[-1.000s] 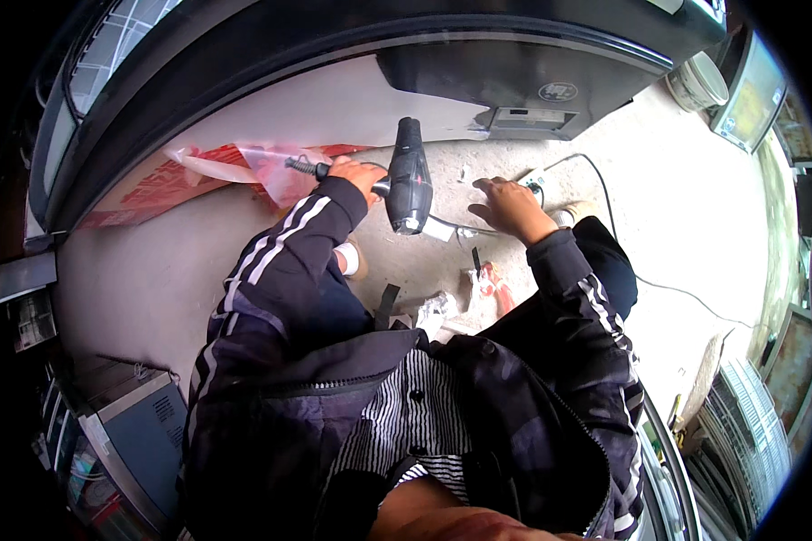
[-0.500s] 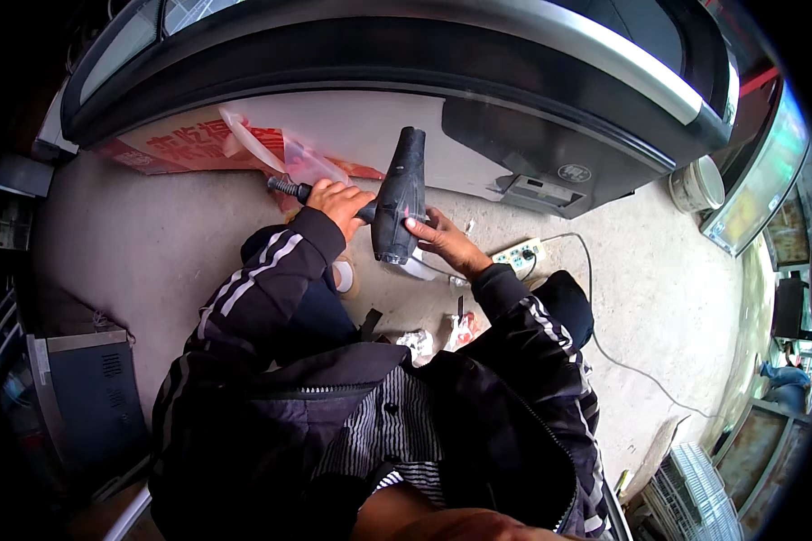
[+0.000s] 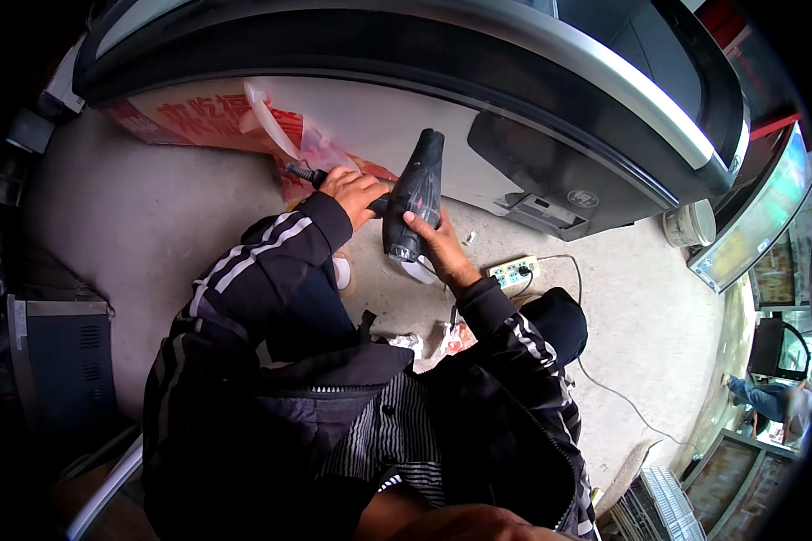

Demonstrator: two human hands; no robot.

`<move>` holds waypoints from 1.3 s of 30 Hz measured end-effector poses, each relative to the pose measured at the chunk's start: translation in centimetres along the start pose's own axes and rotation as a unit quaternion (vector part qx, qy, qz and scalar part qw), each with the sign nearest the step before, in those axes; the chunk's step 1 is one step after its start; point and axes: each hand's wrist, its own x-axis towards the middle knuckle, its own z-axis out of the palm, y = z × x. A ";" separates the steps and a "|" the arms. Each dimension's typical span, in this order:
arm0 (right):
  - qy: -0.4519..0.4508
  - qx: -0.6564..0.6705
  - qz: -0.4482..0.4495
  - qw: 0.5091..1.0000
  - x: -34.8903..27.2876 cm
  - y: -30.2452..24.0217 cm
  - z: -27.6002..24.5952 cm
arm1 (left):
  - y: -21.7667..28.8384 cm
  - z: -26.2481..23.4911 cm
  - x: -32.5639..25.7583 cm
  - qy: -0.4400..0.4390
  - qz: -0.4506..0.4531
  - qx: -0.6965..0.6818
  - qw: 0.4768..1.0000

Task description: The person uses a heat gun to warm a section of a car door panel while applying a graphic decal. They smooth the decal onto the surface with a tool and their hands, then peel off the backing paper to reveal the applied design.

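A black hair dryer (image 3: 417, 185) is held in front of me, its narrow nozzle pointing away and its wide rear end toward me. My left hand (image 3: 353, 193) is closed round its handle, which runs out to the left and ends in a ribbed cord sleeve (image 3: 303, 171). My right hand (image 3: 440, 245) grips the rear of the barrel, thumb on top and the other fingers hidden beneath. Just beyond the dryer stands a large freezer cabinet (image 3: 370, 110) with a black and silver rim and a dark lower panel (image 3: 537, 171).
A power strip (image 3: 514, 272) with a grey cord lies on the floor right of my right hand. Red printed cardboard (image 3: 198, 117) and pink plastic (image 3: 320, 149) lean on the cabinet's left. A white bucket (image 3: 690, 224) stands at right, a wire rack (image 3: 668, 500) lower right, a dark metal box (image 3: 68, 361) left.
Both hands and the hair dryer have shifted slightly to the right in the picture. The view has turned a little, and a person now shows at the far right edge.
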 end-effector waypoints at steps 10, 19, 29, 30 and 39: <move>0.089 -0.074 0.014 0.993 1.5 0.5 1.9 | -5.3 3.5 -2.3 -0.011 -0.104 -0.116 0.988; 0.078 -0.063 0.020 0.995 5.1 1.3 6.7 | -9.3 1.3 -4.3 0.079 -0.171 -0.096 0.977; 0.078 -0.075 0.049 0.993 7.2 3.5 9.8 | -11.7 1.7 -7.2 0.070 -0.220 -0.072 0.970; 0.075 -0.073 0.045 0.994 7.3 3.7 9.7 | -11.9 1.8 -7.2 0.072 -0.214 -0.073 0.971; 0.116 -0.062 0.040 0.991 7.3 4.8 9.0 | -11.9 1.6 -6.6 0.059 -0.177 -0.079 0.979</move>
